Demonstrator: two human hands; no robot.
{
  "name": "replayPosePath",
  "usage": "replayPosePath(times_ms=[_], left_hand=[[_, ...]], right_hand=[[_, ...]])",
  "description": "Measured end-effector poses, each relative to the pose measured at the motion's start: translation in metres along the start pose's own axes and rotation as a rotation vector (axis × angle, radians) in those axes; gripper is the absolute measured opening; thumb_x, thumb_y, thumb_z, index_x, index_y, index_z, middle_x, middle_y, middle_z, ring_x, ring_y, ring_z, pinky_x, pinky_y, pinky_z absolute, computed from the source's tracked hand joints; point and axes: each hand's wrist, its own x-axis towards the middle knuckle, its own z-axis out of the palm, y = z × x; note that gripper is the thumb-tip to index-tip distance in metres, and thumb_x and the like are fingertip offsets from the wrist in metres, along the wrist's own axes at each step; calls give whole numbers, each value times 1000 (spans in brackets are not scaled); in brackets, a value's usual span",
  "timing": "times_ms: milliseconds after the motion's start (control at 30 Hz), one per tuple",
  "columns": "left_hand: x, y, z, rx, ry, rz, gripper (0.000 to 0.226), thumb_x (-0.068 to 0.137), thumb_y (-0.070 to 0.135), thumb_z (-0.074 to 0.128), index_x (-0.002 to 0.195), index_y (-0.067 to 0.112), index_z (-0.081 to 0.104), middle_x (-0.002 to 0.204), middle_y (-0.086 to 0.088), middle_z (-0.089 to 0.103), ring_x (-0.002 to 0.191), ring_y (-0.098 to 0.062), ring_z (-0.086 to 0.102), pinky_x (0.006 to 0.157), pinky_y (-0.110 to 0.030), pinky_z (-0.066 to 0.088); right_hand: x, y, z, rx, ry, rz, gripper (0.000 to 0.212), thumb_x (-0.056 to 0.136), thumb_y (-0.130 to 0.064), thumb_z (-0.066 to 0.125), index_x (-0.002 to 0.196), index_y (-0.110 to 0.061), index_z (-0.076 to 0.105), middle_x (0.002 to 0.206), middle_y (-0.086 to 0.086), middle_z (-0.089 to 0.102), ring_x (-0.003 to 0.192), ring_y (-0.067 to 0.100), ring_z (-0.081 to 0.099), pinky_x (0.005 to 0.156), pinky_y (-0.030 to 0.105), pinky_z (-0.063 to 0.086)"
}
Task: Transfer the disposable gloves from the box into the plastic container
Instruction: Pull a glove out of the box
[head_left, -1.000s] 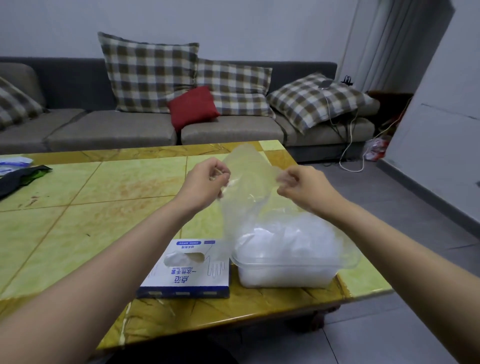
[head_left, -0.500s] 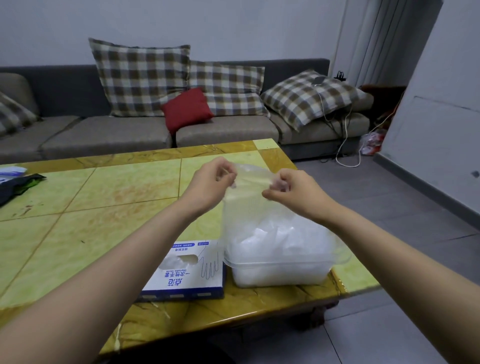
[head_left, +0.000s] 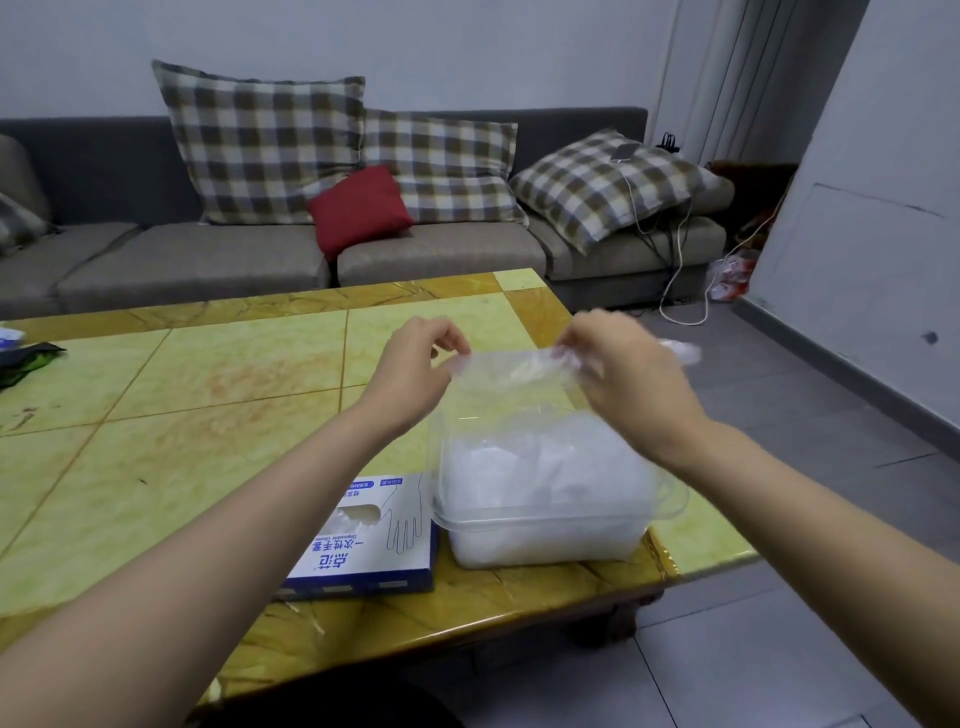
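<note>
Yellow-green stone tiles top the low table (head_left: 182, 389), with a grey sofa (head_left: 182, 260) along its far side at 12 o'clock carrying plaid cushions (head_left: 260, 145) and one red cushion (head_left: 358, 210).

Above the table's near right corner, one clear disposable glove (head_left: 511, 369) is stretched between both hands. Its long axis lies level from 9 to 3 o'clock, and a bunched end pokes out past the right hand toward 3 o'clock. A thin sheet of the glove hangs down toward 6 o'clock, over the plastic container (head_left: 545, 525).

The left hand (head_left: 415, 374) comes in along a forearm from 7 o'clock, back of the hand up. Thumb and forefinger pinch the glove's left end, and the other fingers curl loosely above it. The right hand (head_left: 623, 374) reaches in from 4 o'clock, also back up. Its fingers are curled onto the right end, though motion blur hides exactly how.

The open container holds a heap of clear gloves (head_left: 545, 467). The glove box (head_left: 363, 551) lies flat just beside it at 9 o'clock, long axis running roughly 6 to 12 o'clock and oval opening facing up.
</note>
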Motion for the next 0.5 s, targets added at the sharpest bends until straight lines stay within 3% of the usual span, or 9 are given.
replayPosePath(times_ms=[67,167,300,433,500], left_hand=[[-6,-18,3,109,-77,-44,20,90,3,56,85,23,57,101,2,50,101,-17,48,84,-26,38],[-12,-28,6,238,-150,-131,43,80,-17,39,93,21,53,112,-4,47,115,-24,43,96,-41,38],[-25,-17,20,328,-149,1,40,80,-14,38,102,17,51,114,-3,46,110,-21,41,90,-31,35],[-36,-13,54,558,-314,139,32,91,3,41,120,14,47,122,-5,47,113,-24,41,90,-29,31],[-38,-15,69,635,-429,130,32,96,12,41,128,14,42,128,-8,46,117,-25,42,92,-31,33]], right_hand=[[-15,1,14,-70,-206,-2,28,89,3,49,102,-16,65,101,2,62,97,25,55,74,38,46],[-29,6,36,-145,-452,65,38,94,-1,41,117,-24,62,115,-3,61,109,19,53,79,33,45],[-36,4,60,-158,-551,104,41,93,-3,41,122,-26,60,121,-4,61,113,17,53,87,29,44],[-36,5,68,-81,-628,177,36,93,-10,49,126,-23,57,126,-5,60,117,15,53,93,27,44],[-33,7,62,-2,-765,168,43,91,-19,60,132,-21,51,133,-6,55,122,12,49,98,25,40]])
